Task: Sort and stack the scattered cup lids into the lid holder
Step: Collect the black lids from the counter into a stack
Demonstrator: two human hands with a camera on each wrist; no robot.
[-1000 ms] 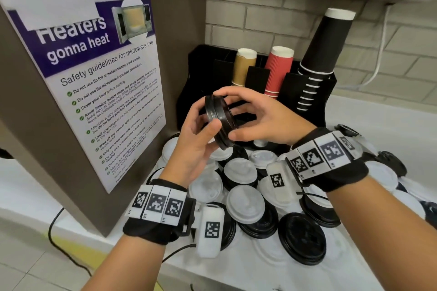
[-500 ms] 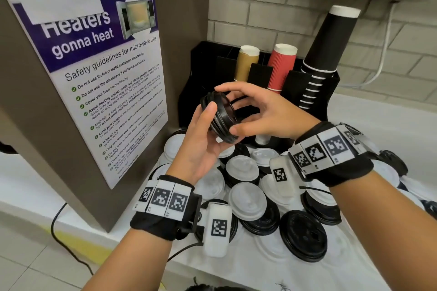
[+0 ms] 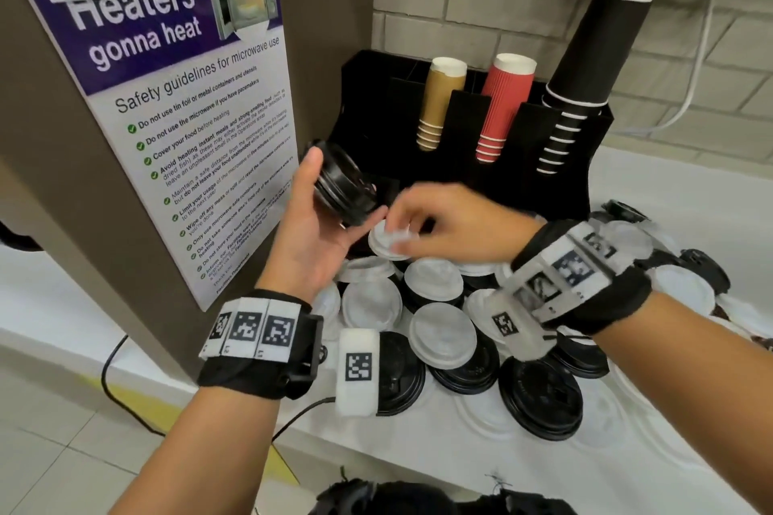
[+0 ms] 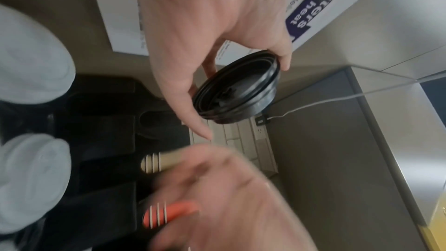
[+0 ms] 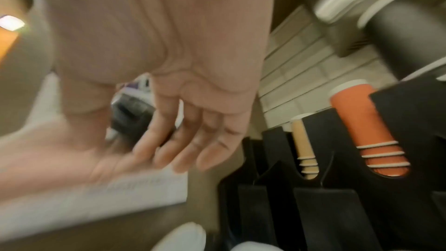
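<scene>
My left hand (image 3: 343, 197) grips a small stack of black lids (image 3: 334, 176) on edge between thumb and fingers, raised in front of the black lid holder (image 3: 368, 88). The left wrist view shows the stack's hollow underside (image 4: 237, 87). My right hand (image 3: 397, 222) is blurred, low over a white lid (image 3: 389, 243) at the top of the pile, fingertips at or just above it. In the right wrist view its fingers (image 5: 183, 152) are nearly straight and hold nothing. Several white lids (image 3: 443, 334) and black lids (image 3: 539, 401) lie scattered on the white counter (image 3: 418, 443).
The holder carries tan (image 3: 439, 109), red (image 3: 502, 109) and black (image 3: 585, 75) cup stacks. A brown cabinet wall with a microwave poster (image 3: 167, 96) stands close on the left. More lids lie at the far right (image 3: 690, 280). The counter's front edge is near me.
My right hand has let go of the black lid stack and dropped down toward a white lid in the pile. The left hand keeps the stack, shifted slightly left.
</scene>
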